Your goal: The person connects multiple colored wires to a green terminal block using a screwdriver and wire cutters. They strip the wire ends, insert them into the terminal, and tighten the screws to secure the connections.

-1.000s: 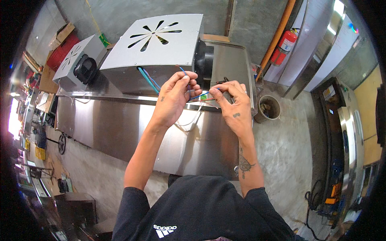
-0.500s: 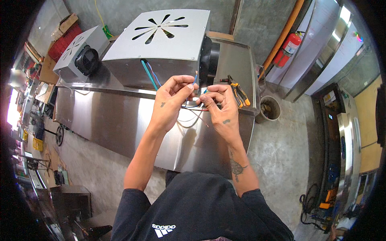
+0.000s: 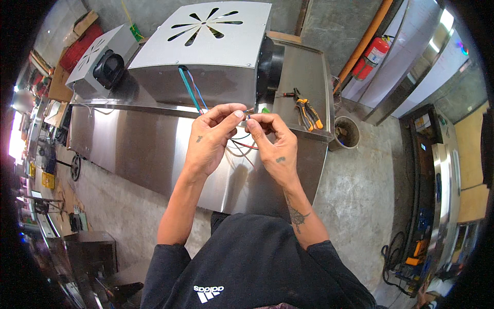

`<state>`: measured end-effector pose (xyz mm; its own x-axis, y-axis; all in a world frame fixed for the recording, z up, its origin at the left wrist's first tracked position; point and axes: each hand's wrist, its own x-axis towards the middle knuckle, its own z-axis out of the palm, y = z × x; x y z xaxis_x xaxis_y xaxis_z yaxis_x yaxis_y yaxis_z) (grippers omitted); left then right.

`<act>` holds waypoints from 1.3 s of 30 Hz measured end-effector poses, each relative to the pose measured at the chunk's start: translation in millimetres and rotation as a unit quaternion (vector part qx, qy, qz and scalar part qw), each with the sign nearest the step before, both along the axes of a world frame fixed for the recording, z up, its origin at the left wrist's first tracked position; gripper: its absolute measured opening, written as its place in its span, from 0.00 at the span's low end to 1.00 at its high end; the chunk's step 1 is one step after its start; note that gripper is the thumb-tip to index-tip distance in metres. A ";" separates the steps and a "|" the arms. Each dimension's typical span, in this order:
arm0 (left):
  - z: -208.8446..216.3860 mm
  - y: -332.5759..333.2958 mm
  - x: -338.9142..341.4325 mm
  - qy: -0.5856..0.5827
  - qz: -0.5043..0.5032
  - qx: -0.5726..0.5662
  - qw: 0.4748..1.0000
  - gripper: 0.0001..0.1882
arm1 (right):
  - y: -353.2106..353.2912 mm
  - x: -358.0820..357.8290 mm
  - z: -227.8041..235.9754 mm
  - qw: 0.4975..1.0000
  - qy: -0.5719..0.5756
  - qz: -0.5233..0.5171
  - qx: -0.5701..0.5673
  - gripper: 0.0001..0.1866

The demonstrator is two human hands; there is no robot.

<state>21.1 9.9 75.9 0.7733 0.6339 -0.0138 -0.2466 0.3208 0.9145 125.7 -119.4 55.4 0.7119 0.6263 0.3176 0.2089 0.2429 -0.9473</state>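
My left hand [image 3: 211, 135] is closed in a pinch of thumb and forefinger on a wire end, seemingly the blue wire [image 3: 196, 87] that comes out of the large metal box [image 3: 216, 85]. Thumb and forefinger of my right hand [image 3: 275, 141] are pinched on another wire, whose end is mostly hidden by the fingers. The two fingertips almost meet in front of the box. A small green piece [image 3: 265, 110] shows just behind the right fingers. Teal wires [image 3: 190, 90] run from the same hole toward my left hand. Below the hands hang a red wire [image 3: 247, 146] and thinner dark and pale ones.
Orange-and-black pliers [image 3: 309, 116] lie on the steel table [image 3: 154, 139], right of the box's round black outlet [image 3: 272, 62]. A smaller vented box [image 3: 98, 64] stands at the left. A bucket [image 3: 346, 132] and a red fire extinguisher [image 3: 371, 57] are beyond the table's right end.
My hands have come together, the right one moving left, so the fingertips nearly touch. The blue wire tip that stuck up above my left fingers now lies lower, toward the right hand.
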 end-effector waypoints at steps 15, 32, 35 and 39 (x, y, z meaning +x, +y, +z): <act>0.9 6.2 -4.5 0.014 -0.045 0.008 0.999 0.12 | 4.3 -1.2 -2.0 1.000 0.006 0.012 0.006 0.08; 3.8 7.5 -7.8 0.052 -0.021 0.066 0.996 0.11 | 4.2 -1.7 -1.3 1.000 -0.007 0.016 -0.014 0.08; 4.7 7.5 -6.6 0.062 -0.023 0.095 0.993 0.09 | 3.2 -1.6 -1.3 1.000 -0.021 0.015 -0.017 0.08; -0.4 8.4 -4.9 0.061 -0.035 0.110 0.991 0.08 | 0.4 -2.2 3.5 0.998 -0.046 0.011 -0.038 0.09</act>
<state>16.2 18.3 75.5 0.8170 0.5761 0.0232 -0.1146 0.1228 0.9858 123.6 -119.0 58.9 0.6680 0.6657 0.3327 0.2916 0.1772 -0.9400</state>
